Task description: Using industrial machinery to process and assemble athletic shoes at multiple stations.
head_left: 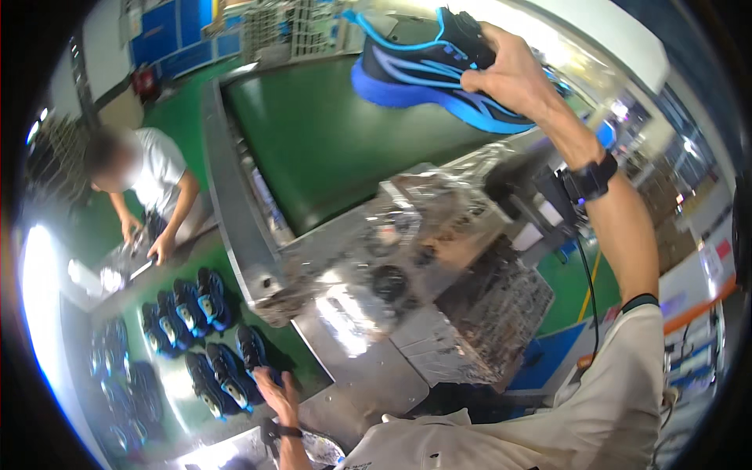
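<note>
My right hand, raised at the upper right, is closed round the ankle and tongue part of a sneaker. This shoe is black with bright blue trim and a thick sole fading from violet to light blue; it hangs over the green conveyor belt with its sole downward. Low in the view, my left hand has its fingers and thumb about the near end of another black and blue sneaker. That one stands on a green surface at the end of a row, beside more sneakers.
A metal frame borders the green belt. Crumpled foil-like covering wraps the machine in front of me. More sneakers stand in rows at the left. A co-worker in a white shirt handles something at the far left. A black cable hangs below my right wrist.
</note>
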A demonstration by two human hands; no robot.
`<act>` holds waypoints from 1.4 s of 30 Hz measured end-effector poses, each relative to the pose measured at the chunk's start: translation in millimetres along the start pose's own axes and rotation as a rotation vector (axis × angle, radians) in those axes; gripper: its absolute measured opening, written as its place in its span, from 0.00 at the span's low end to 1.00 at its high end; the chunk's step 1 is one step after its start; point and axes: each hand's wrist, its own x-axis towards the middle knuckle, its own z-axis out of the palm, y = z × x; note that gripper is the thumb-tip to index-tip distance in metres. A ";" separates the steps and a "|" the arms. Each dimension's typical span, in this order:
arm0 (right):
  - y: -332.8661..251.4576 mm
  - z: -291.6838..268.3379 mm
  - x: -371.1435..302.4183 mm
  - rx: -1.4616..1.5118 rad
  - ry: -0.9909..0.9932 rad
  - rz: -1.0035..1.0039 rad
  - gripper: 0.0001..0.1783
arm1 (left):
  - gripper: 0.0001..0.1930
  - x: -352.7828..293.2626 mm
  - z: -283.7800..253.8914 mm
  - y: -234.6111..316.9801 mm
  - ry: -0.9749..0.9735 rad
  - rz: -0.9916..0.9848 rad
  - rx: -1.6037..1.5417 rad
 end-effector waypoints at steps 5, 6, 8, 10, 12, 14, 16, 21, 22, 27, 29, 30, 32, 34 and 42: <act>-23.9 -102.4 -150.2 0.307 0.098 -0.005 0.40 | 0.28 -20.3 -28.1 240.0 -1.107 -0.365 -1.289; -42.5 -122.7 -182.6 0.284 0.038 -0.049 0.38 | 0.37 -21.1 -31.1 275.7 -1.361 -0.391 -1.411; -60.4 -140.3 -236.7 0.337 -0.100 -0.132 0.35 | 0.46 -28.4 -19.4 326.9 -1.671 -0.465 -1.660; -65.5 -160.0 -309.8 0.344 -0.152 -0.053 0.32 | 0.51 -38.3 -16.9 398.6 -1.938 -0.653 -1.729; -85.3 -193.0 -377.4 0.207 -0.208 0.068 0.18 | 0.54 -67.7 -16.3 451.3 -2.124 -0.570 -1.591; -95.0 -208.6 -442.2 0.147 -0.225 0.181 0.19 | 0.50 -122.6 -8.6 480.7 -2.305 -0.258 -1.315; -110.0 -226.2 -499.7 -0.006 -0.158 0.331 0.26 | 0.44 -167.8 7.5 484.0 -2.276 -0.240 -1.199; -153.3 -241.0 -680.6 0.621 0.893 0.833 0.35 | 0.27 -293.0 -7.5 555.9 -2.367 -0.247 -1.176; -167.8 -244.1 -703.0 0.833 1.067 0.834 0.40 | 0.25 -321.2 -11.4 573.4 -2.297 -0.073 -1.243; -191.4 -237.0 -822.6 0.215 1.427 1.249 0.39 | 0.30 -475.2 -26.9 594.2 -2.232 0.631 -0.961; -209.1 -239.2 -879.3 0.129 1.563 1.388 0.33 | 0.35 -529.6 -30.3 594.0 -2.241 0.854 -0.879; -224.3 -257.2 -880.9 0.153 1.632 1.454 0.34 | 0.37 -550.7 -25.3 593.1 -2.245 0.946 -0.823; -243.5 -259.4 -935.4 0.094 1.768 1.269 0.35 | 0.39 -599.7 -29.3 601.6 -2.474 0.795 -0.756; -274.3 -267.7 -977.0 -0.119 1.783 1.312 0.36 | 0.38 -656.9 -15.6 612.5 -2.596 0.780 -0.818; -359.8 -291.5 -991.9 -0.684 1.976 1.406 0.45 | 0.35 -889.1 112.9 647.4 -1.788 1.353 -0.521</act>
